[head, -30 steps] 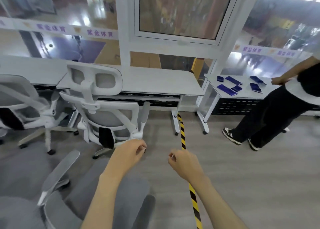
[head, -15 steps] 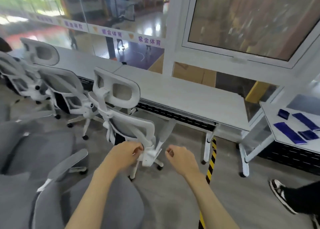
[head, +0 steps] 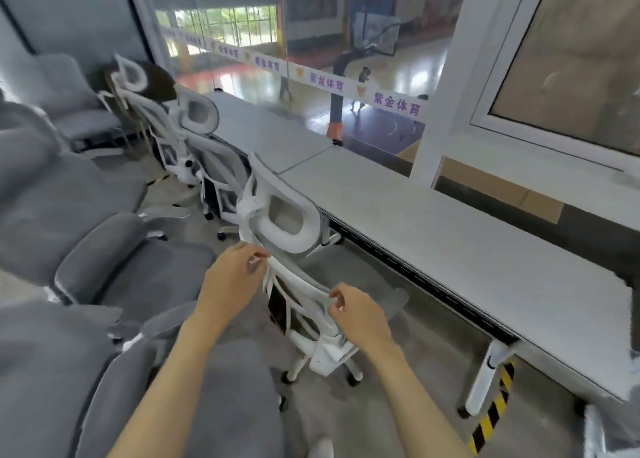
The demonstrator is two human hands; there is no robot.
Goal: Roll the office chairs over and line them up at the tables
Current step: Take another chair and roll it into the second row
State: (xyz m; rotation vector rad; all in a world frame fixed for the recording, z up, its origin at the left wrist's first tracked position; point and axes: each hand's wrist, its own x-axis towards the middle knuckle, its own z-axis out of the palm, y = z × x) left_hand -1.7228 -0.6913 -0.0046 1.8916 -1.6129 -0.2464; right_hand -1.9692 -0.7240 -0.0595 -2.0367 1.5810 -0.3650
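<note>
A white mesh office chair (head: 284, 222) stands in front of me, facing the long grey table (head: 433, 222). My left hand (head: 235, 277) grips the upper left edge of its backrest frame. My right hand (head: 360, 315) holds the frame's right side, fingers curled on the white bar. Two more white chairs (head: 197, 125) stand in a row further left along the table, the farthest one with a person sitting in it.
Grey padded seats (head: 114, 260) crowd the left and the near floor. A glass wall (head: 311, 42) runs behind the table. A white table leg (head: 485, 378) and black-and-yellow floor tape (head: 491, 412) lie at the right.
The view swung left along the table. My hands went from hanging loosely near the chair to gripping its backrest, and the chair now sits closer to me.
</note>
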